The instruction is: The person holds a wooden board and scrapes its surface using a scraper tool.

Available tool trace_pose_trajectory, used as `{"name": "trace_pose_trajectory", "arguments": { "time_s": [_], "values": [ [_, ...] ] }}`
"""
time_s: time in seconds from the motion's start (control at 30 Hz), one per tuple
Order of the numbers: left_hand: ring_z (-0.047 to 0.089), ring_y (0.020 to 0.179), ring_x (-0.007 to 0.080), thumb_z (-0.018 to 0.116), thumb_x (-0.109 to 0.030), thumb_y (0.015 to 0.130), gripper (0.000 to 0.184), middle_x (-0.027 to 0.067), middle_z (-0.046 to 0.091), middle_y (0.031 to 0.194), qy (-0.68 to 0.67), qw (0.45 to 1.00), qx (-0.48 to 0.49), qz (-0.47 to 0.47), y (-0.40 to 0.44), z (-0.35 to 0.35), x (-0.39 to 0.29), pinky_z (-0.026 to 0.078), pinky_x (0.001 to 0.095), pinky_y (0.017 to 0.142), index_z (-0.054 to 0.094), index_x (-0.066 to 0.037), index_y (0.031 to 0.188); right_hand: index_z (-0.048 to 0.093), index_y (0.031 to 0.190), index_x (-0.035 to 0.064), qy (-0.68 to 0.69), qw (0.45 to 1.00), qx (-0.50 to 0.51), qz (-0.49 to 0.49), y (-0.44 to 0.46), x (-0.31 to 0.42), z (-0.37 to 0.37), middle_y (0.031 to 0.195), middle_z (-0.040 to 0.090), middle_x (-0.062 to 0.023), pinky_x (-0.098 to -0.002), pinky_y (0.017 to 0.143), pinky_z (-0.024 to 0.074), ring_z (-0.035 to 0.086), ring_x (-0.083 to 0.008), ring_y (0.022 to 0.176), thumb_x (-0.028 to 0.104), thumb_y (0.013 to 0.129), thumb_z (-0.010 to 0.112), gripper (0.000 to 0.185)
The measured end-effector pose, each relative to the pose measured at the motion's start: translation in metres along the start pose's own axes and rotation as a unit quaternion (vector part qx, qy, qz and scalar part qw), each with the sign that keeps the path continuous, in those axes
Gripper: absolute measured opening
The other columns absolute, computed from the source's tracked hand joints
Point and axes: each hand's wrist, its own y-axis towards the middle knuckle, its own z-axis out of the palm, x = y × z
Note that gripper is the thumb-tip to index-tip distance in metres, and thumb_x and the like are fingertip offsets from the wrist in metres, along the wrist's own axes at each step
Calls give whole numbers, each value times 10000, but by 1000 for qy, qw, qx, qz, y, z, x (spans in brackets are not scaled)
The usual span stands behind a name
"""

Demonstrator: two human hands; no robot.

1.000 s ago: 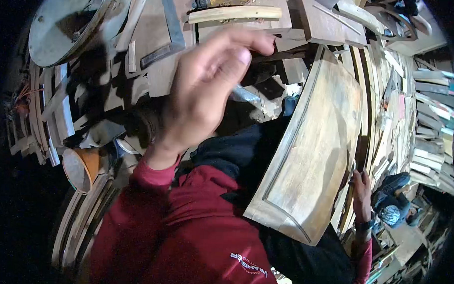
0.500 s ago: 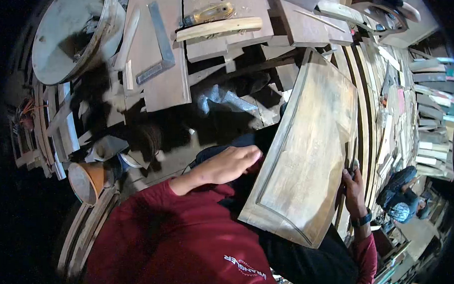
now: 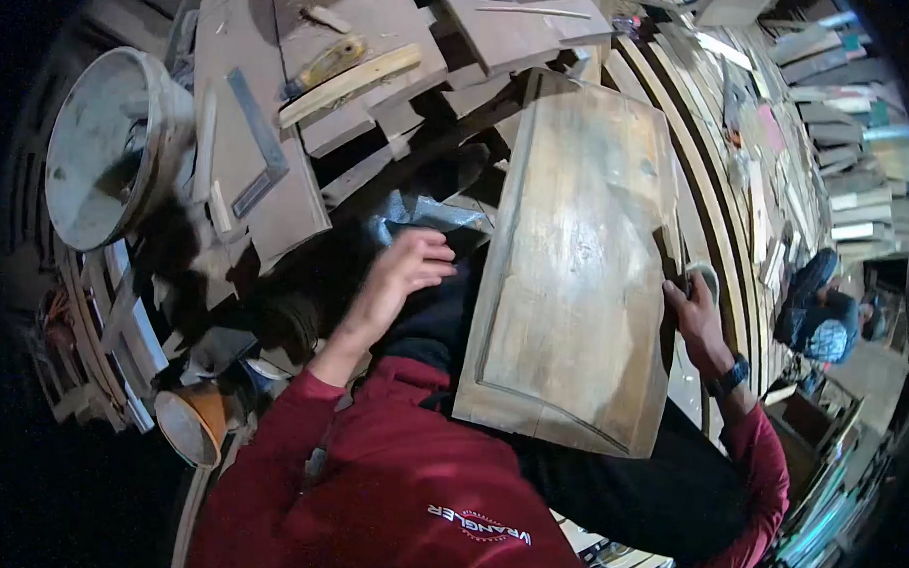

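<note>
A wooden panel with a groove along its border leans across my lap, tilted with its far end away from me. My right hand is closed at its right edge, the thumb side toward the face and the other fingers partly hidden. To the left of the panel, my left hand is raised over my legs, slightly blurred. Its fingers are loosely bent and apart, with nothing in them, and it does not touch the panel.
A metal try square, a yellow-handled tool and a curved wood strip lie on boards ahead. A large bucket stands left, an orange container below it. Stacked wood lines the right, where another person sits.
My left hand has moved away from the panel's left edge, up and to the left. The panel now appears farther left and more upright as the view has shifted.
</note>
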Motion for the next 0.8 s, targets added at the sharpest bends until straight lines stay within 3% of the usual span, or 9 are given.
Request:
{"name": "trace_pose_trajectory", "arguments": {
  "time_s": [0.03,0.2,0.27,0.33,0.37,0.4,0.5,0.53,0.8],
  "values": [
    [652,1132,248,411,-425,1081,472,143,636,1264,6,999,-33,32,4,-9,-14,480,368,999,534,-39,1325,548,1191,5,82,994,8,-69,7,-17,3,974,588,-28,-261,770,465,532,-106,874,213,1018,624,280],
    [602,1247,292,363,-377,1100,488,193,604,1341,38,967,-143,205,12,-39,-83,438,395,1077,511,6,1364,532,1263,2,99,993,22,-65,4,-15,2,1114,634,-59,-277,885,487,587,-137,985,218,1021,622,337],
    [572,1284,320,323,-344,1110,482,227,582,1360,31,959,-139,245,6,-39,-105,416,401,1100,503,22,1366,535,1246,6,130,989,27,-60,10,-24,3,1073,622,-55,-278,875,479,577,-130,963,225,1020,625,328],
    [562,1297,331,317,-344,1110,490,237,575,1363,35,953,-129,272,4,-43,-118,409,407,1105,498,34,1365,537,1212,9,64,996,9,-66,2,-14,1,1009,605,-36,-280,832,478,562,-116,925,223,1021,624,300],
    [526,1338,351,313,-353,1106,508,261,547,1397,21,953,-129,272,1,-41,-123,383,414,1128,481,44,1375,545,1168,14,24,999,-5,-43,-1,-7,0,961,584,-17,-280,786,473,544,-102,873,217,1022,623,262],
    [523,1341,344,307,-379,1105,529,255,550,1399,16,953,-118,278,-3,-38,-127,372,415,1132,487,42,1371,557,1133,20,117,992,12,-41,2,-15,3,932,583,-12,-263,743,467,536,-92,834,214,1021,621,233],
    [481,1381,336,303,-465,1088,617,256,533,1429,-2,951,-74,299,-10,-39,-133,312,432,1162,483,48,1378,566,1082,43,134,991,17,-19,0,-4,4,886,570,11,-229,659,423,515,-73,781,216,1016,626,195],
    [474,1387,338,307,-479,1082,630,257,530,1432,18,949,-75,307,-14,-39,-135,305,436,1165,482,48,1380,568,1073,48,80,997,11,-8,-6,1,0,860,559,17,-235,633,408,501,-77,740,225,1016,625,195],
    [443,1416,329,275,-575,1053,715,231,505,1477,92,964,2,251,-31,-28,-125,277,449,1174,488,7,1409,551,986,54,46,997,-4,-68,11,-23,0,800,491,38,-248,633,380,448,-73,721,249,1004,629,210]
  ]
}}
